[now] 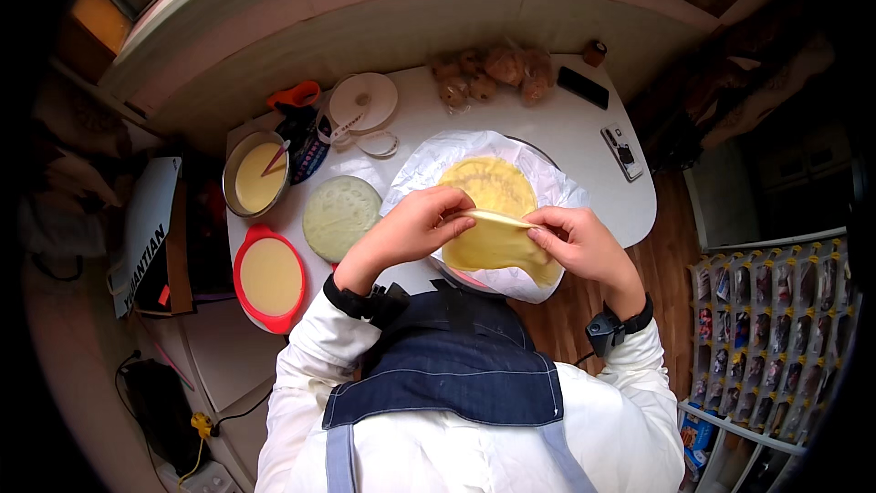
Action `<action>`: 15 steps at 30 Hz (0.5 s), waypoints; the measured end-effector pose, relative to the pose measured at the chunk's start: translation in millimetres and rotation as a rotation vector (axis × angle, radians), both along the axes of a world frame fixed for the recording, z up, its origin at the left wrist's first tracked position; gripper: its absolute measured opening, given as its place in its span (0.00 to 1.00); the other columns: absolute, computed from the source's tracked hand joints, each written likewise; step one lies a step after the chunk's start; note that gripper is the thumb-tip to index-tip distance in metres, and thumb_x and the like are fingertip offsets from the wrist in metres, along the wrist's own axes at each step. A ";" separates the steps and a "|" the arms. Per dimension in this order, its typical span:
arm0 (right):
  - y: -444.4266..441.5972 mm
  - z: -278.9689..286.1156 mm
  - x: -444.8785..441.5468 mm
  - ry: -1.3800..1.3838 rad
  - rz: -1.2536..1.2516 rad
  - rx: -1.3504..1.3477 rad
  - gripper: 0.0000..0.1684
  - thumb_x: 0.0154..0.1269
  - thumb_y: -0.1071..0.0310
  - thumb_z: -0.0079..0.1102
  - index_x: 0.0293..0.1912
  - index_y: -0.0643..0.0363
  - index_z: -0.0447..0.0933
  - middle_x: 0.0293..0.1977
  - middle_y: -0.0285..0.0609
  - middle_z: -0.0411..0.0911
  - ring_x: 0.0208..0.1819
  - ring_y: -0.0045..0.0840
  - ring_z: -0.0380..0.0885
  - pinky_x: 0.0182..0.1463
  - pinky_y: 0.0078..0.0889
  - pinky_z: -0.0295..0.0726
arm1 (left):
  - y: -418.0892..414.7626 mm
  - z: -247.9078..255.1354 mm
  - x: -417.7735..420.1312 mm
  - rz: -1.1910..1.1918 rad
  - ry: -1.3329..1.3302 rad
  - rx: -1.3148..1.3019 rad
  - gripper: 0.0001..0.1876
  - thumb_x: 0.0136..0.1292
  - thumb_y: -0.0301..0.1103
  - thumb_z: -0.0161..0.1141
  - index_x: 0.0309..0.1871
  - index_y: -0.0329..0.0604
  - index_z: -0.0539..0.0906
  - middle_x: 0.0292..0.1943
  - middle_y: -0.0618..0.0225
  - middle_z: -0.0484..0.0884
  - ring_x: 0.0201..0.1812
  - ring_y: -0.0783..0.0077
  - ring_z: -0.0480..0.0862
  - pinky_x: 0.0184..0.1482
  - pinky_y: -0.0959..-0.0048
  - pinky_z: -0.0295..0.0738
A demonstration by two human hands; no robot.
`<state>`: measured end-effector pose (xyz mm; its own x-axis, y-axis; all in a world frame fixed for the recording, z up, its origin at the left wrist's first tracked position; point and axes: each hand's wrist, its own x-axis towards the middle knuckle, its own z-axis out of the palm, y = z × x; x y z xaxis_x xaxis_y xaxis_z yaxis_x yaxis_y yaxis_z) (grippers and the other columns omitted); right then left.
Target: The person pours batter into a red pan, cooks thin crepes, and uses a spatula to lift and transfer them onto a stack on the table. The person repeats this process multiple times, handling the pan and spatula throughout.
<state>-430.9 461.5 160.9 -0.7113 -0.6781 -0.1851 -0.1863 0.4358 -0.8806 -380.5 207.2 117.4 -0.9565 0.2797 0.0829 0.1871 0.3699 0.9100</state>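
A thin yellow sheet that looks like a crepe (496, 246) hangs from both my hands, its upper edge pinched and stretched between them. My left hand (428, 222) grips the left corner of that edge. At its right end, my right hand (575, 239) pinches with thumb and fingers. Just beyond lies another round yellow crepe (489, 181), flat on crinkled white paper (424, 161). The paper covers a round base whose dark rim shows at the back right. The held crepe hides part of the paper and of the lower crepe.
On the left stand a metal bowl of batter (256, 178) holding a utensil, a red two-handled dish (299, 287) with pale batter, and a pale green round pan (342, 216). Behind are a ribbon roll (380, 99), bagged buns (503, 75), a black phone (582, 87) and another phone (621, 152).
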 end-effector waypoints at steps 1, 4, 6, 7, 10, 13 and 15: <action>-0.9 -6.2 -3.7 -0.054 -0.010 -0.021 0.11 0.67 0.69 0.57 0.45 0.66 0.80 0.27 0.38 0.80 0.29 0.15 0.75 0.35 0.20 0.75 | -1.7 1.2 -3.8 0.010 -0.025 0.016 0.08 0.63 0.31 0.64 0.40 0.36 0.80 0.30 0.63 0.81 0.31 0.72 0.81 0.34 0.74 0.75; -2.8 -43.6 -17.0 -0.184 -0.052 -0.115 0.13 0.68 0.67 0.56 0.46 0.67 0.79 0.30 0.31 0.78 0.31 0.11 0.73 0.36 0.18 0.74 | -3.5 -16.3 -17.5 0.031 -0.045 0.009 0.07 0.63 0.29 0.63 0.40 0.36 0.80 0.28 0.65 0.81 0.29 0.75 0.80 0.32 0.75 0.75; -3.1 -71.7 -28.1 -0.207 -0.086 -0.087 0.13 0.68 0.67 0.56 0.45 0.67 0.79 0.30 0.30 0.78 0.31 0.11 0.72 0.36 0.18 0.73 | -5.0 -29.5 -28.1 0.035 -0.066 -0.036 0.08 0.62 0.30 0.64 0.40 0.36 0.81 0.27 0.64 0.82 0.29 0.74 0.81 0.32 0.74 0.75; -4.3 -78.0 -31.2 -0.220 -0.099 -0.071 0.12 0.68 0.67 0.56 0.45 0.67 0.79 0.30 0.29 0.78 0.31 0.10 0.72 0.35 0.18 0.73 | -5.2 -36.8 -33.6 0.033 -0.038 -0.075 0.08 0.62 0.31 0.64 0.40 0.36 0.81 0.28 0.62 0.82 0.30 0.70 0.82 0.34 0.72 0.76; -10.0 -83.5 -33.8 -0.252 -0.236 -0.121 0.12 0.67 0.67 0.57 0.43 0.66 0.79 0.27 0.30 0.78 0.30 0.11 0.72 0.34 0.18 0.72 | -1.7 -53.1 -52.8 0.052 -0.002 -0.145 0.09 0.61 0.33 0.64 0.39 0.37 0.81 0.30 0.59 0.84 0.31 0.63 0.83 0.35 0.68 0.77; -10.9 -105.3 -50.4 -0.083 -0.281 0.024 0.12 0.65 0.65 0.57 0.41 0.64 0.81 0.25 0.36 0.79 0.28 0.17 0.75 0.33 0.22 0.73 | 1.9 -68.9 -74.2 0.134 -0.011 -0.159 0.09 0.61 0.34 0.64 0.38 0.37 0.81 0.29 0.59 0.84 0.29 0.67 0.82 0.33 0.69 0.76; -14.3 -121.3 -67.1 0.039 -0.312 0.139 0.12 0.62 0.63 0.59 0.39 0.62 0.81 0.25 0.42 0.80 0.29 0.25 0.78 0.34 0.26 0.75 | 4.5 -84.0 -86.0 0.210 0.052 -0.224 0.10 0.61 0.35 0.64 0.37 0.37 0.82 0.30 0.59 0.84 0.28 0.65 0.82 0.33 0.68 0.76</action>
<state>-498.0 447.2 39.6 -0.8889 -0.3967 -0.2290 -0.0573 0.5922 -0.8037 -466.5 211.8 33.4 -0.9914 0.0931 0.0919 0.1294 0.5961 0.7924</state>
